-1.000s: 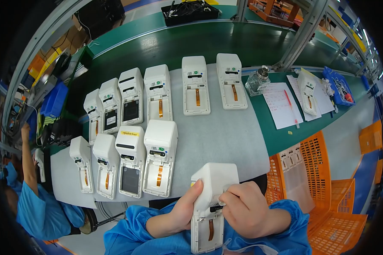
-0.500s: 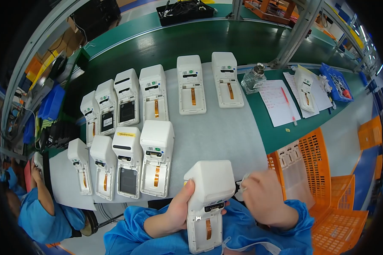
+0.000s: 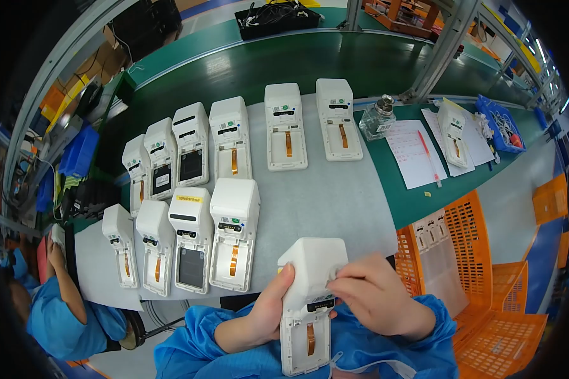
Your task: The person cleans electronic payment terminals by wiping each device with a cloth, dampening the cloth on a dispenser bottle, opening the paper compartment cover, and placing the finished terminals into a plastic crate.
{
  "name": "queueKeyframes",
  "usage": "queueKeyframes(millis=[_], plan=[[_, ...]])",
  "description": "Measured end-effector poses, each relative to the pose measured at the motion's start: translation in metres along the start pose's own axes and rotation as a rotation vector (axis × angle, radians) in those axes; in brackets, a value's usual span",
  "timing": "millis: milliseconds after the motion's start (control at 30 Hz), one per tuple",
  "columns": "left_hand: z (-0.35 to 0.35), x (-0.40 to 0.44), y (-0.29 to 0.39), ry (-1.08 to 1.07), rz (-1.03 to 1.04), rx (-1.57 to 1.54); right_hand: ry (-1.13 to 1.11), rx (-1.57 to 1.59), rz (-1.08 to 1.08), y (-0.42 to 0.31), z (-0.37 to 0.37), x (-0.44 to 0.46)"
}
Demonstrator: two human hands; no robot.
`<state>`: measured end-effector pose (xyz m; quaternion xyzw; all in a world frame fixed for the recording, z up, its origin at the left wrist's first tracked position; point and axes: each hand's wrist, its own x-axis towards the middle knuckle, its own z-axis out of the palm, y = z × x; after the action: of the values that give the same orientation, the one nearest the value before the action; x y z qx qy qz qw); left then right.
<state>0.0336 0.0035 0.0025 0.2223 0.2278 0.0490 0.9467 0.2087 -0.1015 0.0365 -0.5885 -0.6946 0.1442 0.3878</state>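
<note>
A white device housing (image 3: 314, 265) with an orange flex strip in its lower bay is tilted up in front of my body. My left hand (image 3: 269, 309) is wrapped round its left side, thumb along the edge. The fingers of my right hand (image 3: 373, 294) are pinched together at the right side of its upper part; what they hold is too small to make out. Nearest to it on the grey mat (image 3: 310, 208) stands another white housing (image 3: 235, 199), left of my hands.
Several more white housings (image 3: 193, 208) stand in two rows on the mat. At the right are a glass bottle (image 3: 378, 118), papers (image 3: 411, 151) with a red pen, a blue basket (image 3: 502, 129) and orange crates (image 3: 468, 246). A co-worker's blue sleeve (image 3: 57, 316) shows at the left.
My right hand was apart from the housing half a second ago, blurred, with something whitish at its fingertips. Now it is back against the housing's right side. My left hand keeps its hold.
</note>
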Motion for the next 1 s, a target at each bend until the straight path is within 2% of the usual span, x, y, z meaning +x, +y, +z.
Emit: queueKeyframes(millis=[67, 267, 467, 600, 1000], plan=[[0.002, -0.001, 0.000, 0.027, -0.003, 0.030, -0.021, -0.024, -0.104, -0.005, 0.002, 0.007], [0.003, -0.004, 0.001, 0.000, 0.000, 0.011, -0.105, -0.096, -0.147, -0.017, -0.009, 0.020], [0.005, -0.004, 0.004, 0.011, -0.032, -0.003, -0.086, -0.190, -0.223, -0.021, -0.008, 0.029], [0.003, -0.003, 0.004, -0.005, -0.015, 0.006, -0.026, -0.204, -0.187, -0.018, -0.001, 0.027], [0.007, -0.001, 0.006, 0.033, -0.057, 0.072, 0.151, -0.146, 0.111, -0.035, 0.016, 0.022]])
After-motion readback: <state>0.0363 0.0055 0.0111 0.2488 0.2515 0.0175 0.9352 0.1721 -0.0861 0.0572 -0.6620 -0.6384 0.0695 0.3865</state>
